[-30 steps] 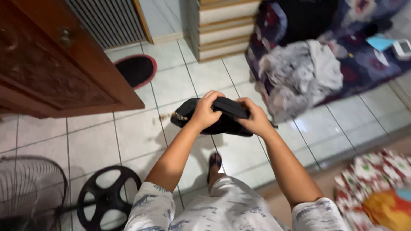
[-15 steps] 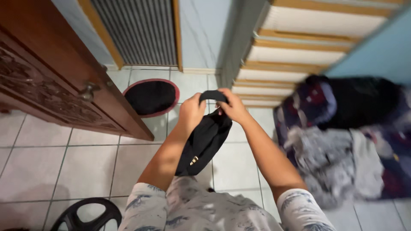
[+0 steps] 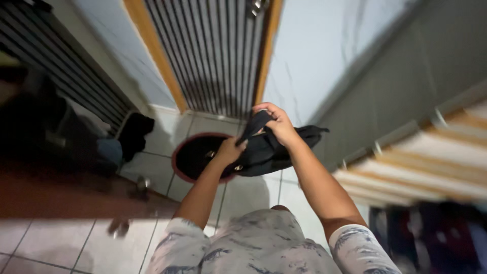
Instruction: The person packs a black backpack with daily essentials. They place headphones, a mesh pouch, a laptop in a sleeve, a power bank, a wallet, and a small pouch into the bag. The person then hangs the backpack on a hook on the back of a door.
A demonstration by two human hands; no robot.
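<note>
A: Item one?
B: Black fabric bag [image 3: 274, 149] with small brass-coloured fittings, held in the air in front of the person's chest, above the pale tiled floor [image 3: 253, 195].

A: Hands?
B: Right hand [image 3: 276, 124] closed around the bag's black strap at the top, lifting it. Left hand [image 3: 229, 150] lower, fingers pinched on the strap's other end, against the bag's left side.

A: Surroundings?
B: Round black mat with a red rim [image 3: 195, 157] on the floor, directly behind the bag and partly covered by it. Slatted door in a light wooden frame [image 3: 218, 56] beyond that. Stepped cream-and-wood drawer fronts [image 3: 406, 172] to the right. Dark wooden furniture [image 3: 56, 195] at left, blurred.
</note>
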